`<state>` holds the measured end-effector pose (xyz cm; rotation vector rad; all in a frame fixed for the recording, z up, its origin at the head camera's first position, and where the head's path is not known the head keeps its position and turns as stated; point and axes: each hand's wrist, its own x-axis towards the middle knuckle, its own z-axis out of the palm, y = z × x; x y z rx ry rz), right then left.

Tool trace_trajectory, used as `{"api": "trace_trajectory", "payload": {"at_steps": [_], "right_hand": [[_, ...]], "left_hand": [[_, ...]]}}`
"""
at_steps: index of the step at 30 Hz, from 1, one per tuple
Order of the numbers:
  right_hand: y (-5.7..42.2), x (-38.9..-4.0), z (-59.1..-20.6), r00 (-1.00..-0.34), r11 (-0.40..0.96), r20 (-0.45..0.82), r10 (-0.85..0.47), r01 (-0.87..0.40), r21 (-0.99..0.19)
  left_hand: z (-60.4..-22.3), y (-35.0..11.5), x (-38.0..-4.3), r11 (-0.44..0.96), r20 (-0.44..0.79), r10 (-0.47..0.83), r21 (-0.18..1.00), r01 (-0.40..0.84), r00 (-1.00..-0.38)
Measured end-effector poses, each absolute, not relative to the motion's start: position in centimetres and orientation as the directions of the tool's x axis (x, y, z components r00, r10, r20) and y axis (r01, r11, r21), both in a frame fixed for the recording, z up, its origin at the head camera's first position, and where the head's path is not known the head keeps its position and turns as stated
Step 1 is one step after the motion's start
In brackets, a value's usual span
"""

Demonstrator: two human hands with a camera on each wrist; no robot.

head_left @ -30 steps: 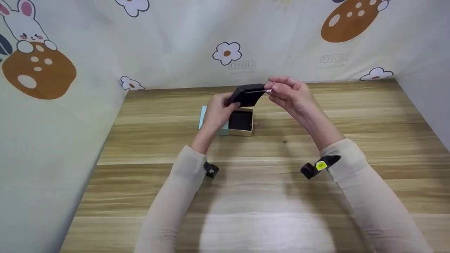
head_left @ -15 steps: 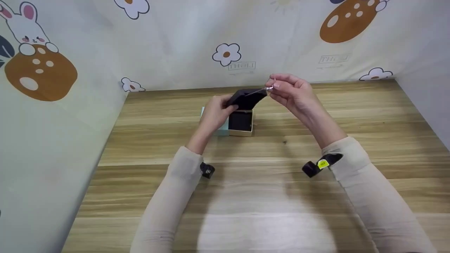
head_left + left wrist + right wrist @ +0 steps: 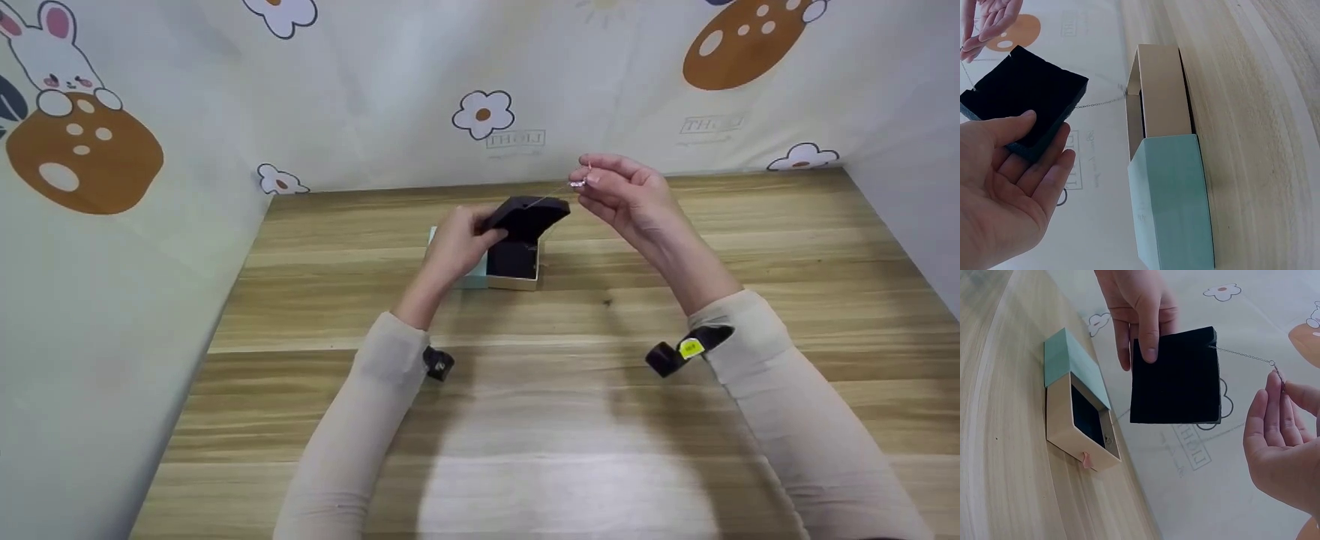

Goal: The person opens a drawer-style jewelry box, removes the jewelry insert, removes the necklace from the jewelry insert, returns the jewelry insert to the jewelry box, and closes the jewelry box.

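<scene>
My left hand (image 3: 459, 244) grips a square black jewelry box insert (image 3: 1176, 388), thumb on its face and fingers behind, tilted above the box. Fingertips of my right hand (image 3: 634, 199) pinch one end of a thin silver necklace (image 3: 1244, 355), where a shiny piece (image 3: 577, 184) shows in the head view. The chain runs taut from there to a notch at the insert's edge. Another length of chain (image 3: 1100, 103) hangs from behind the insert toward the box. Below stands a beige drawer (image 3: 1064, 413) with black lining, partly pulled from its teal sleeve (image 3: 1179, 205).
A small pink ribbon tab (image 3: 1087, 460) sticks out of the drawer's end. Behind the wooden table (image 3: 570, 390) rises a pale cloth backdrop (image 3: 390, 97) printed with flowers, rabbits and brown shapes. Straps with small cameras sit on both wrists.
My right hand has moved slightly up and away with the necklace end, so more chain shows between it and the insert. My left hand has shifted a little left, tilting the insert.
</scene>
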<state>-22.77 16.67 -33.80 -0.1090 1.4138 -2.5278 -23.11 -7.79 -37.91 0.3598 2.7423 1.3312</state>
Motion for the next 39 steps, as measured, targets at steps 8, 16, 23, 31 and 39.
{"api": "trace_trajectory", "payload": {"at_steps": [8,16,23,31,39], "right_hand": [[16.9,-22.7,-33.7,-0.968,-0.515,-0.056,-0.244,0.178,-0.838],[17.2,-22.7,-33.8,-0.967,-0.536,-0.052,-0.248,0.182,-0.825],[17.4,-22.6,-33.9,-0.968,-0.543,-0.047,-0.247,0.179,-0.82],[17.8,-22.7,-34.0,-0.97,-0.56,-0.049,-0.24,0.18,-0.809],[18.4,-22.8,-33.8,-0.973,-0.585,-0.058,-0.224,0.182,-0.791]], "left_hand": [[-37.9,-7.8,-22.9,0.608,0.013,0.256,0.775,0.172,-0.967],[-38.1,-7.9,-22.7,0.636,-0.013,0.282,0.751,0.177,-0.959],[-38.3,-8.0,-22.6,0.615,0.016,0.325,0.756,0.224,-0.946],[-38.6,-8.1,-22.7,0.61,0.009,0.355,0.755,0.239,-0.935],[-38.4,-8.0,-22.7,0.632,-0.046,0.344,0.75,0.195,-0.938]]}}
